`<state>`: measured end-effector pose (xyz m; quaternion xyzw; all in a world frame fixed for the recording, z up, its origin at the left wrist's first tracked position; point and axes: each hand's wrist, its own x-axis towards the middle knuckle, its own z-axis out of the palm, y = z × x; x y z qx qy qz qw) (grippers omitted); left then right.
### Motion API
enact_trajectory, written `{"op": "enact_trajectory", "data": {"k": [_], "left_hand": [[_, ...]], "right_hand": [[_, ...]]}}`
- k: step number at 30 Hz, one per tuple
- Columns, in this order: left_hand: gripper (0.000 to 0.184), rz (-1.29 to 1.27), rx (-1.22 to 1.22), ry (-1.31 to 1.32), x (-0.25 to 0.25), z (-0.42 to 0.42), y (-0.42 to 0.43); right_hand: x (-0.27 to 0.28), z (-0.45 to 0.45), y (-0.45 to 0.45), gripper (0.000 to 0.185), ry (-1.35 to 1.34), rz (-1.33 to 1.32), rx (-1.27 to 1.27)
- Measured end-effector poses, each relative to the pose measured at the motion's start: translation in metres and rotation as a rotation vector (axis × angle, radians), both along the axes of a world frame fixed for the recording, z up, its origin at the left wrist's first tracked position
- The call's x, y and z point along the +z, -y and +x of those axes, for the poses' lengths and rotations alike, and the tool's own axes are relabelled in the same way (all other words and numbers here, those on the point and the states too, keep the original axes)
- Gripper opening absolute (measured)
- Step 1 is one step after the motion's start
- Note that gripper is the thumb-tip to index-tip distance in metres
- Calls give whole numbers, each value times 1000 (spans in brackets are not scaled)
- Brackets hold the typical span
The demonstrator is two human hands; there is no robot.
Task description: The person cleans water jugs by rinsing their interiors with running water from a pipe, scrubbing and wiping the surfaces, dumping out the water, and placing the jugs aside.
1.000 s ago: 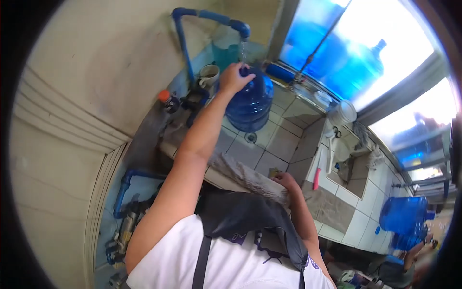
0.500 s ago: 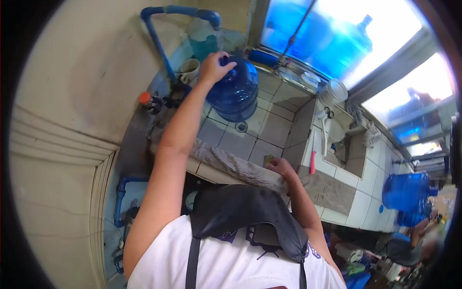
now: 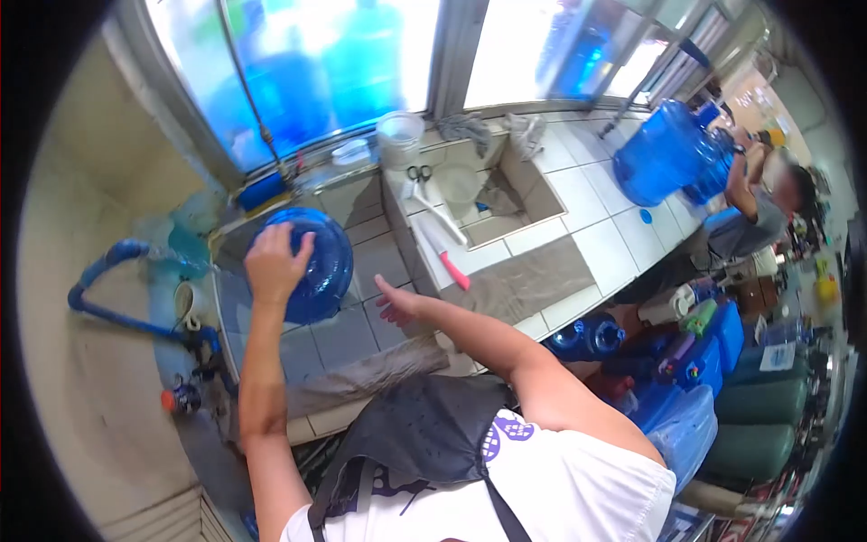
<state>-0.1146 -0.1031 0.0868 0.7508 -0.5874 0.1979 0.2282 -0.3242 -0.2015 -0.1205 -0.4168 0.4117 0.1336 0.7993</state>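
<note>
A large blue water jug [image 3: 327,262] stands in the white-tiled basin [image 3: 348,339]. My left hand [image 3: 278,262] is over its top, fingers bent around the neck area and thumb apart; the hand hides the jug's mouth. To the right of the jug, my right hand [image 3: 397,303] hovers above the basin with its fingers stretched out and nothing visible in it. A blue pipe [image 3: 113,262] with water running from its end is left of the jug. A wet grey cloth [image 3: 361,375] lies along the basin's front edge.
Right of the basin are a knife with a pink handle [image 3: 454,269], scissors [image 3: 418,172], a white bucket [image 3: 399,137] and a small sink [image 3: 533,212]. More blue jugs [image 3: 655,154] stand farther right, where another person [image 3: 759,212] works. A cup [image 3: 185,303] stands near the pipe.
My view has swung right. My right hand has moved from the front edge toward the jug and opened; the yellowish thing by its fingers no longer shows. My left hand stays at the jug's top.
</note>
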Motion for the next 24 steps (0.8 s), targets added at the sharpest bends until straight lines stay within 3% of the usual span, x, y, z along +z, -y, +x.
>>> {"op": "enact_trajectory", "data": {"k": [2,4,6,7,8,10,12,14,16,18,19,21,23,24], "left_hand": [[32,-199,127,-102,28,11,-11],[27,-239,224,-299,64,30,-45],[29,-371,276,-474,59,75,-87],[31,-447,304,-522,52,98,-110],[31,-444,324,-518,42,119,-130],[36,-382,401,-760,29,137,-154],[38,-412,435,-620,22,125,-152],[39,-249,677,-1004,25,120,-158],[37,-328,678,-1039,12,115,-179],[35,-633,398,-1022,8,90,-193],[33,-744,410,-1119,2,74,-193],[32,-714,414,-974,-48,87,-199],[32,-675,399,-844,-73,91,-196],[31,-661,477,-1078,-76,91,-191]], "right_hand": [[14,-1,7,111,-134,-83,44],[62,-8,-1,108,-59,-190,-291],[7,-5,22,93,190,-82,-440],[27,-10,14,92,350,23,-449],[58,-16,8,91,514,127,-453],[68,-13,4,89,541,140,-434],[79,-13,1,87,562,156,-409],[100,-7,21,82,562,208,-353],[113,-12,39,75,547,-27,-351],[166,-25,27,68,597,-313,-441],[160,-26,26,68,600,-298,-414],[137,-27,28,66,789,-635,-503],[122,-17,44,67,670,-568,-476],[120,-10,53,68,551,-506,-461]]}}
